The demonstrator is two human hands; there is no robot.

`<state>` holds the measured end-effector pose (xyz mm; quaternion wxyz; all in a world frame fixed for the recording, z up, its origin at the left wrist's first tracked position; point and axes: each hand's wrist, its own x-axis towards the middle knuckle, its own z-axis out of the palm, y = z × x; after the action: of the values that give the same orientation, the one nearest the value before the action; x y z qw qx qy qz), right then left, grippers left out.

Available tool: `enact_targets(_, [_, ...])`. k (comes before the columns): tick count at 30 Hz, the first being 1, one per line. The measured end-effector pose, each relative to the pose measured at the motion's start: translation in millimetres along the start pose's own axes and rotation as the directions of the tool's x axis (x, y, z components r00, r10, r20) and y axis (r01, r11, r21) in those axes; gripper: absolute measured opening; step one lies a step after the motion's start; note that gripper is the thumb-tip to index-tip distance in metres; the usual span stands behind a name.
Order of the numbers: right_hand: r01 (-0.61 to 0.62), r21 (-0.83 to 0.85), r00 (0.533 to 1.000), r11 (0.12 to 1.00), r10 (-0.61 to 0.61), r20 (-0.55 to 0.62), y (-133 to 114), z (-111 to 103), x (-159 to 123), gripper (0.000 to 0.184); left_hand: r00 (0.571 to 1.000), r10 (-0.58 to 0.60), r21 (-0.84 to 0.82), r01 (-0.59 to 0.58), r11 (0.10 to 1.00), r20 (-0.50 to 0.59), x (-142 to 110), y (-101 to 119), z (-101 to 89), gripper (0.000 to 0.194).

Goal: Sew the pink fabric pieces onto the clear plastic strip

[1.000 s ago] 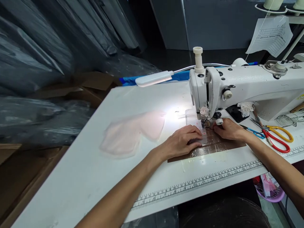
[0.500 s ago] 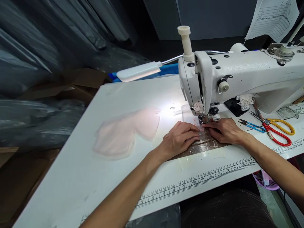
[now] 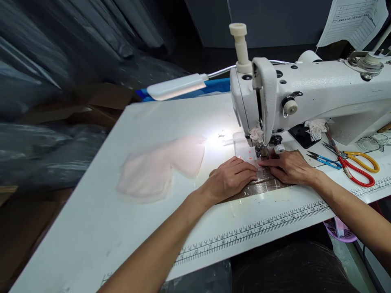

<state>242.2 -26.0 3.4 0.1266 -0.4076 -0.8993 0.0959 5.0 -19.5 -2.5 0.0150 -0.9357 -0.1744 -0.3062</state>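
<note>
My left hand [image 3: 232, 176] lies flat, fingers together, pressing a small clear piece with pink marks [image 3: 249, 154] onto the bed of the white sewing machine [image 3: 305, 93]. My right hand [image 3: 288, 166] rests flat beside it, fingertips at the presser foot [image 3: 262, 151], holding the same piece down. Both hands lie on a brown taped patch [image 3: 269, 185] on the white table [image 3: 137, 228].
A pile of pale pink fabric pieces [image 3: 159, 167] lies left of the hands. Red-and-yellow scissors [image 3: 357, 169] and blue thread snips [image 3: 324, 160] lie at the right. A lamp [image 3: 177, 86] lights the needle area. A printed ruler [image 3: 259, 230] runs along the table's front edge.
My right hand dropped from the small knob by the needle to lie flat on the piece beside my left hand. The view tilted down and closer to the machine.
</note>
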Motion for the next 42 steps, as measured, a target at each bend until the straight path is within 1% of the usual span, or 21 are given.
enact_targets(4, [0.05,-0.007,0.999,0.999,-0.05,-0.006,3,2,-1,0.036,1.0,0.014,0.002,-0.014,1.0,0.0,1,0,-2.3,0.02])
enact_targets(6, [0.065,-0.023,0.998,0.998,-0.065,-0.002,3,1,-1,0.036,0.999,-0.007,-0.031,0.009,0.999,0.04,3,0,-5.5,0.016])
enact_targets(9, [0.071,-0.064,0.997,0.995,-0.071,0.01,0,-1,-2,0.037,0.992,-0.022,-0.11,0.036,0.993,0.121,7,-1,-11.0,0.016])
enact_targets(12, [0.052,-0.104,0.999,0.993,-0.05,0.018,-4,-4,-1,0.038,0.99,-0.018,-0.174,0.043,0.984,0.142,10,-3,-13.7,0.017])
enact_targets(16, [-0.002,-0.15,0.999,0.989,0.009,0.044,-11,-6,1,0.038,0.987,-0.041,-0.208,0.073,0.975,0.156,8,-7,-13.0,0.02])
enact_targets(22, [-0.003,-0.215,0.999,0.977,0.014,0.052,-14,-6,3,0.04,0.98,-0.066,-0.122,0.09,0.988,0.187,4,-6,-12.7,0.024])
enact_targets(27, [0.017,-0.183,1.0,0.983,-0.015,0.011,-14,-4,0,0.04,0.979,-0.076,-0.057,0.088,0.994,0.189,3,-5,-12.2,0.029])
enact_targets(32, [-0.021,-0.206,1.0,0.978,0.024,0.012,-13,-2,-1,0.042,0.969,-0.121,-0.062,0.137,0.989,0.214,2,-7,-11.6,0.032])
enact_targets(38, [0.005,-0.161,1.0,0.987,-0.01,-0.027,-12,-1,-2,0.041,0.975,-0.125,-0.053,0.136,0.989,0.183,2,-9,-10.7,0.033])
enact_targets(42, [0.012,-0.191,0.999,0.982,-0.02,-0.036,-14,-2,-2,0.041,0.974,-0.137,-0.032,0.145,0.989,0.183,2,-10,-10.7,0.032])
